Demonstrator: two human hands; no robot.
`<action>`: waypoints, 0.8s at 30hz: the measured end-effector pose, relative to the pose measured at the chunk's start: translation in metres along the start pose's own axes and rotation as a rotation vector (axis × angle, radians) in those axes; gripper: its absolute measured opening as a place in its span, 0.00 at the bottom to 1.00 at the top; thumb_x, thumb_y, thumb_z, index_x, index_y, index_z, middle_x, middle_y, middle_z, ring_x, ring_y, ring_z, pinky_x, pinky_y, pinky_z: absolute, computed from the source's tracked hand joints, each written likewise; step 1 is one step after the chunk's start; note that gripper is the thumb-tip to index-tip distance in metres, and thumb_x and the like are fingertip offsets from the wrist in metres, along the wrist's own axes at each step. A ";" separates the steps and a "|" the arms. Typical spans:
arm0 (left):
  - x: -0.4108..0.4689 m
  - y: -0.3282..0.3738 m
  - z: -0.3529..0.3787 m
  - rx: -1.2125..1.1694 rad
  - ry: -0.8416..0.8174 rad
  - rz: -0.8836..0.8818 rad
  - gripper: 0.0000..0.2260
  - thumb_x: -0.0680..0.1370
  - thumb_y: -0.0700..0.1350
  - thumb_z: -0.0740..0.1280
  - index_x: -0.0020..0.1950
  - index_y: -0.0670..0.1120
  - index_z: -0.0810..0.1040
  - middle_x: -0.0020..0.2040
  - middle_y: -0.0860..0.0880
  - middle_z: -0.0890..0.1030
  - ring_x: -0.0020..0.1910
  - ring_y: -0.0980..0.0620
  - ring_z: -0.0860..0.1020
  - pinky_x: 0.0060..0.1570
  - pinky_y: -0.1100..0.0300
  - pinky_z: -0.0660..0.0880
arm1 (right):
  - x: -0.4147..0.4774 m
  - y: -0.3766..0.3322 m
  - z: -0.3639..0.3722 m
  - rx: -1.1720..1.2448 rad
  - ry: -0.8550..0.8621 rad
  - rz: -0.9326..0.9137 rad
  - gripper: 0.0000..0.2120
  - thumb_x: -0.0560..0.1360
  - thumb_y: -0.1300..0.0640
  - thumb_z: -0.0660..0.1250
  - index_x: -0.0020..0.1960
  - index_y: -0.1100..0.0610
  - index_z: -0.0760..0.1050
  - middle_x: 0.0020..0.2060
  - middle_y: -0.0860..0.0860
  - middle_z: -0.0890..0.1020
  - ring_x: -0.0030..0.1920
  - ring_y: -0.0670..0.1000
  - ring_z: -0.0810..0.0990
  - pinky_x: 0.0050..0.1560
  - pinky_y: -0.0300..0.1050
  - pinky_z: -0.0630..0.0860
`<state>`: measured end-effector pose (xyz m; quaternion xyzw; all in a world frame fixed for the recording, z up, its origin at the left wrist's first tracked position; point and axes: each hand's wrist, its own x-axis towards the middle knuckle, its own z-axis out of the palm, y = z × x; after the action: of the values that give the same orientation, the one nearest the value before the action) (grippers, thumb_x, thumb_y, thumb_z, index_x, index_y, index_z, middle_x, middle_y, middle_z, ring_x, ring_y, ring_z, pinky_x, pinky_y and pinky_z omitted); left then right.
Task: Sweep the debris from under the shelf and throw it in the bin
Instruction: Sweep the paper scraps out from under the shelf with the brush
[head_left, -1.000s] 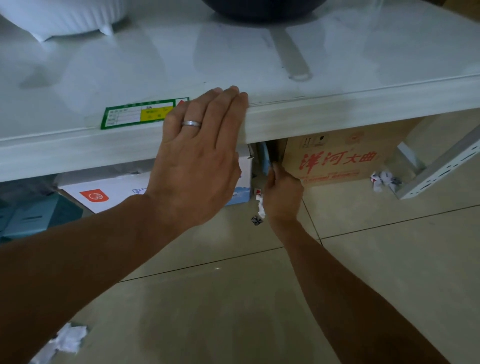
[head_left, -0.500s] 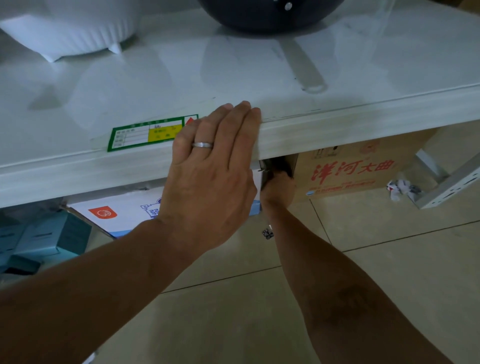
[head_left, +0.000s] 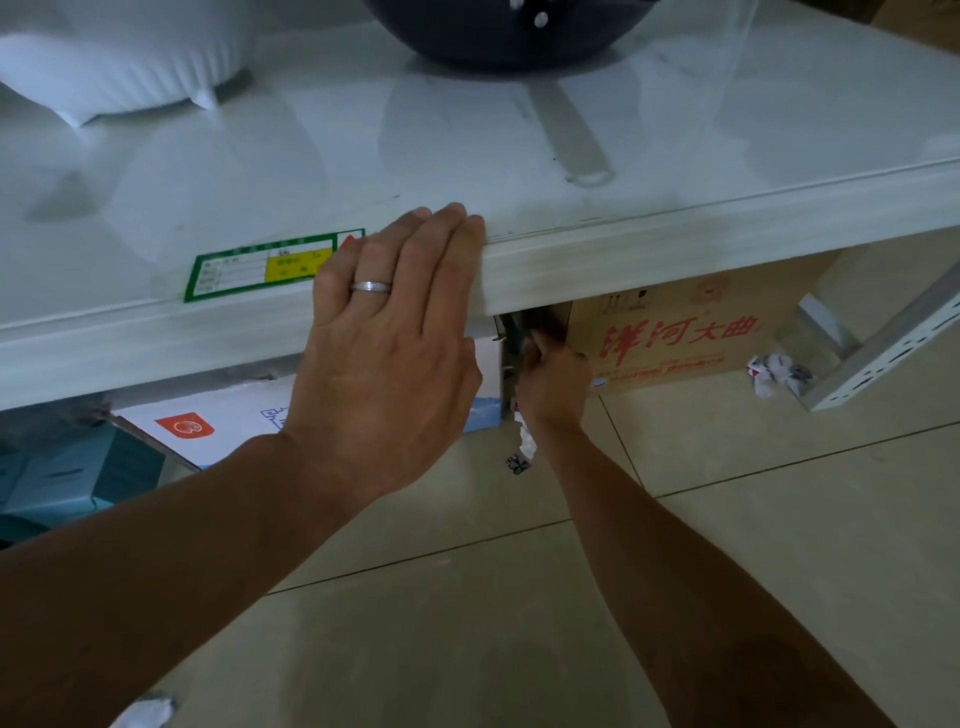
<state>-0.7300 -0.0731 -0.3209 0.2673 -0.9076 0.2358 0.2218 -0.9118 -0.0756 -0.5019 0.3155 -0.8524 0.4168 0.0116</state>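
My left hand (head_left: 384, 374), a ring on one finger, lies flat against the front edge of the white shelf (head_left: 675, 249) and holds nothing. My right hand (head_left: 553, 384) reaches under the shelf into the narrow gap between a white box (head_left: 228, 421) and a brown cardboard box (head_left: 680, 338). Its fingers are hidden in the gap. A white paper scrap (head_left: 525, 439) and a small patterned scrap (head_left: 518, 463) lie on the floor beside my right wrist. A crumpled paper ball (head_left: 776, 371) sits right of the brown box. Another crumpled paper (head_left: 145, 712) lies at the bottom left.
A dark wok (head_left: 509, 36) and a white ribbed vessel (head_left: 119, 62) stand on the shelf top. Teal boxes (head_left: 62, 478) sit under the shelf at left. A perforated metal shelf leg (head_left: 883, 348) slants at right. Beige tiled floor (head_left: 779, 519) fills the foreground.
My right hand has pushed a little deeper into the gap under the shelf edge. The view has shifted slightly; my left hand stays on the shelf edge.
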 end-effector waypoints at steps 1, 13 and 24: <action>0.000 0.000 0.000 0.004 -0.001 0.002 0.32 0.76 0.47 0.62 0.78 0.39 0.60 0.76 0.41 0.67 0.73 0.41 0.66 0.70 0.45 0.59 | 0.005 0.001 0.005 -0.017 -0.054 0.026 0.10 0.78 0.61 0.61 0.42 0.59 0.77 0.32 0.55 0.80 0.30 0.52 0.76 0.33 0.40 0.66; 0.000 0.001 0.002 0.022 -0.004 0.002 0.32 0.77 0.50 0.60 0.78 0.39 0.59 0.76 0.40 0.66 0.73 0.39 0.66 0.70 0.43 0.60 | -0.018 0.015 -0.061 -0.142 -0.042 -0.171 0.12 0.78 0.60 0.60 0.43 0.59 0.81 0.32 0.57 0.84 0.28 0.54 0.77 0.32 0.40 0.71; 0.000 -0.002 0.002 0.013 -0.013 0.022 0.32 0.77 0.49 0.60 0.78 0.39 0.58 0.76 0.39 0.66 0.73 0.39 0.66 0.70 0.44 0.58 | -0.025 0.032 -0.100 -0.306 -0.161 -0.300 0.10 0.77 0.60 0.63 0.43 0.59 0.82 0.33 0.57 0.84 0.29 0.57 0.80 0.30 0.43 0.72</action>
<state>-0.7298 -0.0755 -0.3220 0.2606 -0.9103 0.2424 0.2114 -0.9337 0.0239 -0.4661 0.4658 -0.8474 0.2494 0.0531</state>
